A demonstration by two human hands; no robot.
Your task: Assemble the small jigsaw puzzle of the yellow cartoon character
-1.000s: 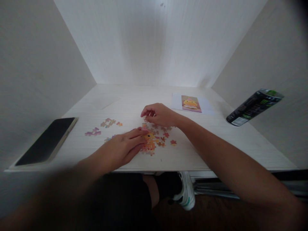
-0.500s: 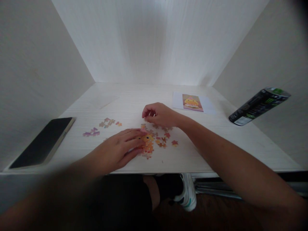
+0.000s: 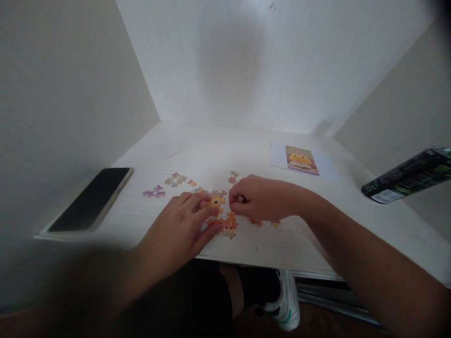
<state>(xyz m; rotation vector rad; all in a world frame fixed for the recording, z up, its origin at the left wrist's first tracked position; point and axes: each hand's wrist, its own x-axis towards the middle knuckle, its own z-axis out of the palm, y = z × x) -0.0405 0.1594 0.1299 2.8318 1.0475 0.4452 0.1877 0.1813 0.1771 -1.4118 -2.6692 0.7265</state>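
Jigsaw puzzle [image 3: 216, 202], partly joined, lies on a white tabletop [image 3: 225, 150] near its front edge. Its middle is yellow and orange, with a dark round eye showing; the outline is irregular and partly covered by fingers. Loose parts, in descending extent: a beige group [image 3: 176, 179] on the left side, a purple group [image 3: 154, 192] further left, and an orange-pink piece [image 3: 192, 182] beside the beige one.

Right hand [image 3: 262, 195] of the person is folded, fingers curled in toward the thumb; I cannot tell whether a piece is pinched inside. Left hand [image 3: 179, 216] is loosely spread, fingers reaching forward and grasping nothing visible.

The puzzle sits mainly between the two hands, touched on its left side by the left fingertips and just beside the right fingers. Orange-brown pieces [image 3: 256, 222] lie on the near side of the right hand; a red piece [image 3: 232, 180] lies just beyond its fingers.
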